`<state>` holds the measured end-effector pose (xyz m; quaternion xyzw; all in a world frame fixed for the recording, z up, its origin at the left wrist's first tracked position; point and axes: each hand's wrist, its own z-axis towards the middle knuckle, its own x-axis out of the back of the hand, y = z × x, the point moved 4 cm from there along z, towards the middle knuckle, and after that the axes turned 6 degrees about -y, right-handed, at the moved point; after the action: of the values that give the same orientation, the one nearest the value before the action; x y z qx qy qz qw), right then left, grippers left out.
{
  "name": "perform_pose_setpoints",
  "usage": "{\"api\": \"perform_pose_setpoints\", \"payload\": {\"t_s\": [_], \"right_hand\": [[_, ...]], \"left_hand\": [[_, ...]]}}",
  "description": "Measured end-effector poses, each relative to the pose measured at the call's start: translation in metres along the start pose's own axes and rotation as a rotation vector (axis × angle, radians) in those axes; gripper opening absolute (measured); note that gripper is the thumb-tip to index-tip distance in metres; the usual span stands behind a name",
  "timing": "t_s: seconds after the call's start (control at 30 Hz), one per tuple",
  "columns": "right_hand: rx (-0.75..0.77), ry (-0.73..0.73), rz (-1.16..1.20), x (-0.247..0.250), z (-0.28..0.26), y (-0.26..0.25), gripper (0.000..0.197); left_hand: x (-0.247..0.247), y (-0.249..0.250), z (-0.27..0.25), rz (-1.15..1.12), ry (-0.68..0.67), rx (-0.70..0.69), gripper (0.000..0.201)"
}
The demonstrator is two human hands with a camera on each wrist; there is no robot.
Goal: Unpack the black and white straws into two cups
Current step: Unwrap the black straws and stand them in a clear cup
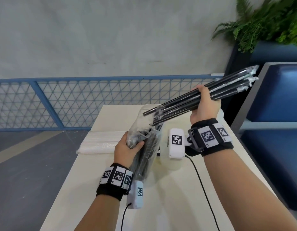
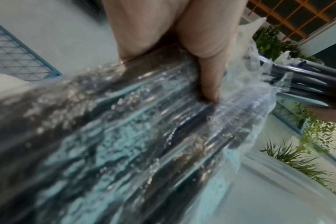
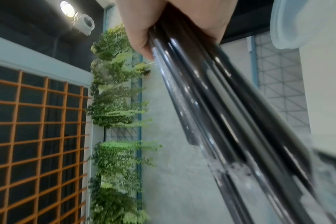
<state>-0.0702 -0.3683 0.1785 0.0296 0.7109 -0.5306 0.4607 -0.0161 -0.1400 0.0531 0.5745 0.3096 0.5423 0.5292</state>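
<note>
The tabletop [image 1: 169, 205] filled the lower centre of the frame, with white straws [image 1: 97, 142] lying packed at its left edge. At centre the left hand [image 1: 126, 150] gripped the clear bag [image 1: 144, 147], fingers curled round it. At centre right the right hand [image 1: 204, 105] clenched a bundle of black straws [image 1: 186, 102], apparently just pulled free. Next they likely needed tipping upright into the pale cup [image 1: 164, 157] below.
</note>
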Motion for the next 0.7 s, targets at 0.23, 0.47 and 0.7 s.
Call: {"api": "perform_pose_setpoints", "payload": {"t_s": [0.23,0.47,0.7], "right_hand": [[0.021,0.015,0.044,0.013,0.007,-0.013,0.016],[0.307,0.01,-0.243,0.014,0.013,-0.03,0.052],[0.286,-0.225,-0.712,0.027,0.001,0.029,0.047]], "left_hand": [[0.004,-0.004,0.011,-0.006,0.093,0.048,0.027],[0.009,-0.004,0.012,-0.018,0.148,0.063,0.029],[0.002,0.0,0.006,-0.152,0.106,0.05,0.033]]}}
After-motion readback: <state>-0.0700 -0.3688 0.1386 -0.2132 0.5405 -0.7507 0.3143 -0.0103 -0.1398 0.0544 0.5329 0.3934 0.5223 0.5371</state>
